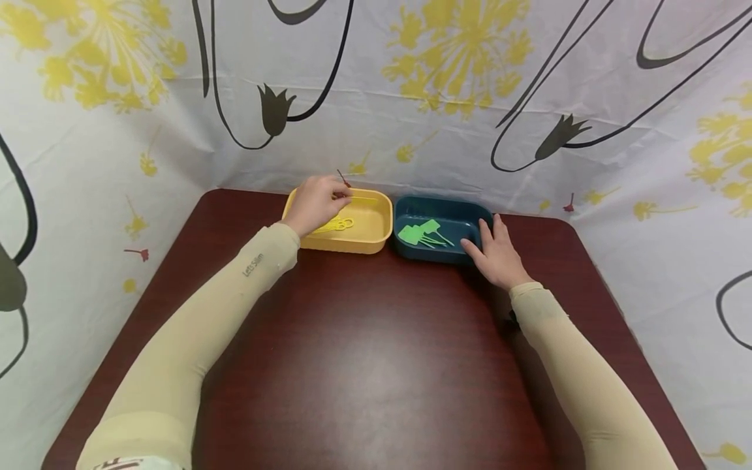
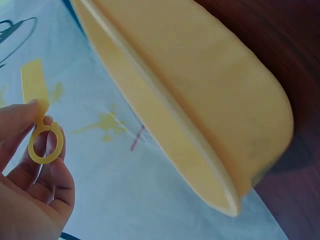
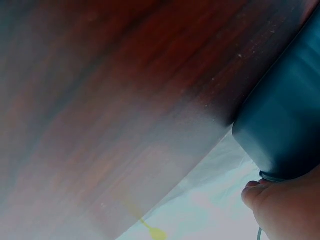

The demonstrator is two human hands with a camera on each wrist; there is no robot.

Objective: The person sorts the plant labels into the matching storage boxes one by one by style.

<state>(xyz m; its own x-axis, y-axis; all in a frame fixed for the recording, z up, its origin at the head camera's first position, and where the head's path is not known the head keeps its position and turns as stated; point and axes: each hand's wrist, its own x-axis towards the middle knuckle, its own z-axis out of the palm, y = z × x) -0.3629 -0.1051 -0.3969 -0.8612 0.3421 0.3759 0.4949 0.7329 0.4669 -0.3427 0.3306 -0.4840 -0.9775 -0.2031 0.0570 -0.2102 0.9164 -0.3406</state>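
Observation:
My left hand [image 1: 317, 201] is over the left part of a yellow plastic tray [image 1: 349, 246]. In the left wrist view its thumb and fingers pinch a yellow plastic ring tag [image 2: 34, 82], flat label part up and open loop below. More yellow ring tags [image 1: 333, 226] lie inside the tray, partly hidden behind the hand. My right hand [image 1: 501, 260] rests at the right end of a dark teal tray [image 1: 431, 254], fingers spread and thumb over its rim. Several green tags with thin tails [image 1: 418, 233] lie in the left half of that teal tray.
Both trays stand side by side at the back of a dark red-brown wooden table [image 1: 364, 352]. Behind them and at both sides hangs a white cloth [image 1: 364, 124] printed with yellow and dark flowers.

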